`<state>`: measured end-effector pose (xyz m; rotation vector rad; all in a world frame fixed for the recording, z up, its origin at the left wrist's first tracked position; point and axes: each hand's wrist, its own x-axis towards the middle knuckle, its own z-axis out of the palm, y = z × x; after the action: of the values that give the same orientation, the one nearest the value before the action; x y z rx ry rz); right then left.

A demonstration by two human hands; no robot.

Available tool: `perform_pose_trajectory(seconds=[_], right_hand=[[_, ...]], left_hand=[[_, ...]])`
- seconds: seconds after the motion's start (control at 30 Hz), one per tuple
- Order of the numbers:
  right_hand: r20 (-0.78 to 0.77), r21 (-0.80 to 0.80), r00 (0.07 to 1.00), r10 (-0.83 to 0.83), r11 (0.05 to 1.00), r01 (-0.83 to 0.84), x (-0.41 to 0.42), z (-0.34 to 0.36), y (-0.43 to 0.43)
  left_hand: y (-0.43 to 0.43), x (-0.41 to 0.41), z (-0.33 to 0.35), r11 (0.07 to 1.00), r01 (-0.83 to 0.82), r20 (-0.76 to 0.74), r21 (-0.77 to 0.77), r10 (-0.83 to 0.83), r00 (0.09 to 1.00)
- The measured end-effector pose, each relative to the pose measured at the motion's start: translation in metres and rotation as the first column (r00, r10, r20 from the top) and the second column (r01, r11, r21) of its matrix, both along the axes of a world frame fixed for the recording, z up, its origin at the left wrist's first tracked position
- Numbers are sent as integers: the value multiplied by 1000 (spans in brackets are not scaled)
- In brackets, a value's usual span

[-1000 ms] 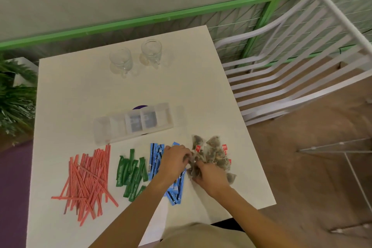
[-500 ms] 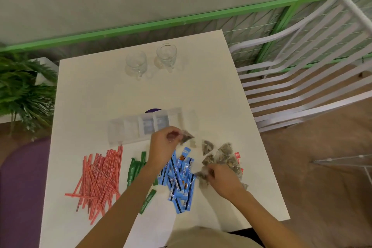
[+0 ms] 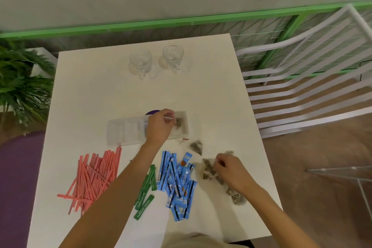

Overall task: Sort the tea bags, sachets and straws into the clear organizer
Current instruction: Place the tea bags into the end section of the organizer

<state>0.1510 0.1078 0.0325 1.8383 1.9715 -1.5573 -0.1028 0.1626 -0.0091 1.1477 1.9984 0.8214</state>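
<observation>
Tea bag [image 3: 178,122], pinched by the fingertips of our left hand [image 3: 159,127], sits over the clear organizer's [image 3: 120,133] rightmost compartment. Curled fingers of our right hand [image 3: 231,169] grip the tea bag pile [image 3: 209,169]. Released early, it could snag the rim and spill out.

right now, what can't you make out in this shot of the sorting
- Green sachets: head view, left forearm covers some; count unclear.
- Clear organizer: left hand hides its middle compartments.
- Tea bag at the organizer's right end: blurred; whether the left hand pinches it is unclear.
- Tea bag pile: right hand, gripping it, covers part.
</observation>
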Motion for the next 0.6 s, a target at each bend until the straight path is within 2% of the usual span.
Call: perform_pose_trajectory(seconds=[0.17, 0.3, 0.47, 0.6], right_hand=[[-71, 20, 994, -88, 996, 89, -12, 2, 25], [-162, 31, 982, -98, 994, 104, -36, 1, 54], [-223, 55, 974, -51, 996, 65, -79, 5, 94], [-145, 90, 989, -3, 996, 16, -106, -2, 116]], left_hand=[[-16, 2, 5, 1000, -12, 36, -14, 13, 999], [-51, 19, 7, 995, -40, 233, -88, 59, 971], [-84, 39, -10, 964, -146, 424, -220, 230, 876], [-90, 50, -20, 938, -152, 540, -311, 306, 784]])
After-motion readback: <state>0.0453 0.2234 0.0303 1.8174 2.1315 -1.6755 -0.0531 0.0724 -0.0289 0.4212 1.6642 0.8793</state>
